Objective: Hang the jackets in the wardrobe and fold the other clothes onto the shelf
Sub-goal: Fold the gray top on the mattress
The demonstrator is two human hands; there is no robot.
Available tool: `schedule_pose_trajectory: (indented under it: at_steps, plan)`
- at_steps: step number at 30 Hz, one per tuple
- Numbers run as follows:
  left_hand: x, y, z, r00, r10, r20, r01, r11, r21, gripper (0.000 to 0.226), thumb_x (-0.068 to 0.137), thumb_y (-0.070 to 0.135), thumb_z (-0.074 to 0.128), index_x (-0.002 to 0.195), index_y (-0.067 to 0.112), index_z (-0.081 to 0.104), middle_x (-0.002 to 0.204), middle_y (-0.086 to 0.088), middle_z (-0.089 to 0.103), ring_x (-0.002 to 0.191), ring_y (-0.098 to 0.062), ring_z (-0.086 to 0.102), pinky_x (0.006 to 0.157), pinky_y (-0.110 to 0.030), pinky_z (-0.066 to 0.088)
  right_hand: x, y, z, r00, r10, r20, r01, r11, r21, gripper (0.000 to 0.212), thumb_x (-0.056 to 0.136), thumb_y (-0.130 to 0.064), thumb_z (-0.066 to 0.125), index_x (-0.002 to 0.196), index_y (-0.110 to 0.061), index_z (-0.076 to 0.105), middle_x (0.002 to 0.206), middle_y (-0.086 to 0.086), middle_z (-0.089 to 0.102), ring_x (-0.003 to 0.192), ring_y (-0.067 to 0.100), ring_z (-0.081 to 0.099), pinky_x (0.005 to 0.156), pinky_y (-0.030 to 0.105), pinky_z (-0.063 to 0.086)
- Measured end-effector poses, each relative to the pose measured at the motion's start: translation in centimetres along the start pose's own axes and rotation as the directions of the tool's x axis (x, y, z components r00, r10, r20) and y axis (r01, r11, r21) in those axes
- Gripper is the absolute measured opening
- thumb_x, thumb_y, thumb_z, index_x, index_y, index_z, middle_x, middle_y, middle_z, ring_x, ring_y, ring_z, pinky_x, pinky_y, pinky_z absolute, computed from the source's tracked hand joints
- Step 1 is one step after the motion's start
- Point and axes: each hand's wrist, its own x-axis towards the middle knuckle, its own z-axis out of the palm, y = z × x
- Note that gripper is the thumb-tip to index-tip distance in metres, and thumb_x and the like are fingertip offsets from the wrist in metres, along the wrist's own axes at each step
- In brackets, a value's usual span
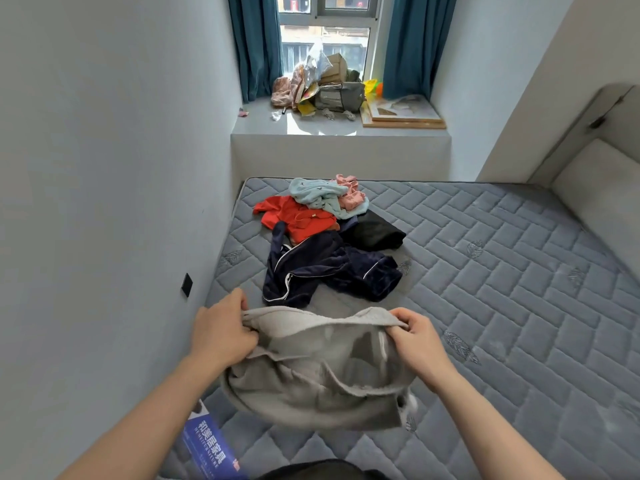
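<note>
A grey fleece garment hangs bunched above the near part of the grey quilted mattress. My left hand grips its upper edge on the left, and my right hand pinches the same edge on the right. Beyond it lies a pile of clothes: a navy velvet piece with white piping, a red top, a black item, a light blue garment and a pink one. No wardrobe or shelf is in view.
A white wall runs close along the left with a black socket. A window ledge behind the bed holds bags, boxes and a wooden frame. The padded headboard stands at the right. A blue label sits at the mattress edge.
</note>
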Motion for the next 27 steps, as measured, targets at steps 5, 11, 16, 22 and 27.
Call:
schedule_pose_trajectory:
  at_steps: [5, 11, 16, 22, 27]
  plan:
    - [-0.8, -1.7, 3.4, 0.996, -0.054, 0.073, 0.060, 0.995, -0.084, 0.038, 0.063, 0.017, 0.057, 0.092, 0.034, 0.038, 0.082, 0.009, 0.062, 0.073, -0.028, 0.060, 0.057, -0.034, 0.040, 0.0, 1.0, -1.0, 0.998, -0.004, -0.063, -0.001, 0.997, -0.079, 0.027, 0.090, -0.007, 0.055, 0.084, -0.029, 0.069, 0.079, -0.015, 0.072, 0.072, 0.001, 0.062, 0.059, 0.017, 0.045]
    - [-1.9, -2.1, 6.4, 0.970, -0.063, 0.236, 0.077, 0.996, -0.050, 0.026, 0.069, 0.016, 0.055, 0.089, 0.031, 0.056, 0.093, 0.008, 0.071, 0.086, -0.026, 0.064, 0.068, -0.035, 0.049, -0.8, 6.8, -1.4, 0.983, 0.181, -0.023, -0.176, 0.905, -0.387, 0.027, 0.078, 0.002, 0.043, 0.087, -0.023, 0.046, 0.084, 0.002, 0.062, 0.073, 0.022, 0.053, 0.064, 0.038, 0.045]
    - [-4.1, -2.7, 9.7, 0.871, -0.103, 0.481, 0.048, 0.991, 0.126, 0.027, 0.083, 0.022, 0.054, 0.104, 0.031, 0.070, 0.112, 0.000, 0.074, 0.106, -0.028, 0.068, 0.084, -0.034, 0.054, -2.8, 12.2, -0.3, 0.902, 0.423, 0.088, -0.286, 0.738, -0.611, 0.026, 0.081, -0.003, 0.039, 0.095, -0.023, 0.045, 0.091, 0.006, 0.060, 0.071, 0.027, 0.063, 0.053, 0.029, 0.047]
    - [-6.0, -3.1, 11.7, 0.734, -0.177, 0.655, 0.099, 0.983, 0.154, 0.028, 0.086, 0.027, 0.048, 0.099, 0.020, 0.072, 0.115, -0.006, 0.075, 0.112, -0.029, 0.068, 0.087, -0.034, 0.054, -3.4, 15.0, 0.4, 0.784, 0.614, 0.091, -0.487, 0.699, -0.523, 0.034, 0.085, -0.002, 0.036, 0.101, -0.016, 0.062, 0.101, 0.014, 0.063, 0.075, 0.033, 0.071, 0.048, 0.034, 0.059]
    - [-2.5, -2.0, 10.9, 0.703, -0.226, 0.675, 0.314, 0.949, -0.009, 0.024, 0.096, 0.019, 0.046, 0.074, 0.016, 0.054, 0.096, -0.016, 0.077, 0.088, -0.030, 0.073, 0.070, -0.028, 0.052, 0.1, 14.1, -0.6, 0.812, 0.583, -0.016, -0.540, 0.742, -0.397, 0.027, 0.090, -0.001, 0.046, 0.092, -0.014, 0.070, 0.111, 0.020, 0.072, 0.087, 0.032, 0.074, 0.068, 0.036, 0.063]
